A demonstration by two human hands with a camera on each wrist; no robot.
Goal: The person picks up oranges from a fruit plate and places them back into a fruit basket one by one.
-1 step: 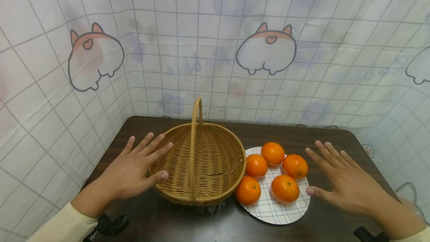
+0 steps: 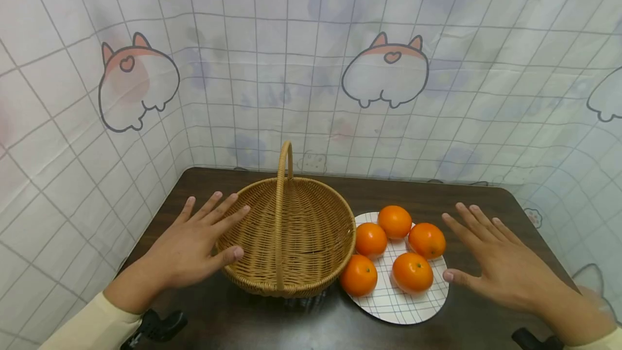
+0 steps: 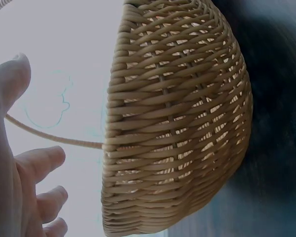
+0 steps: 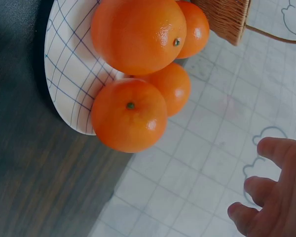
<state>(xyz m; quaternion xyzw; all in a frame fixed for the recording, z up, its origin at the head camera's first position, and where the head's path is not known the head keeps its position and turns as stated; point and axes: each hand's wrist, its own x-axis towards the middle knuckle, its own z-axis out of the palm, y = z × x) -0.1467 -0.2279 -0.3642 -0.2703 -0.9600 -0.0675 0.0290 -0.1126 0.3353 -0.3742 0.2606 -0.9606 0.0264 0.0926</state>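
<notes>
My left hand point(image 2: 187, 253) is held over the left side of a wicker basket point(image 2: 316, 236), fingers spread and nothing in them. The basket has a tall arched handle point(image 2: 279, 220) and no contents show inside. Just right of it, several oranges point(image 2: 412, 273) sit on a white plate with a blue grid point(image 2: 413, 309). Beyond the plate's right edge is my right hand point(image 2: 505, 269), fingers spread, holding nothing. The left wrist view shows the basket's woven side point(image 3: 177, 113) apart from the left fingers. In the right wrist view, the oranges point(image 4: 129, 114) lie apart from the right fingers.
Basket and plate stand side by side on a dark wooden table point(image 2: 233, 317). A white grid-patterned cloth point(image 2: 316, 69) with cartoon animal prints hangs behind and along both sides. Black straps or devices point(image 2: 160, 327) show below the wrists.
</notes>
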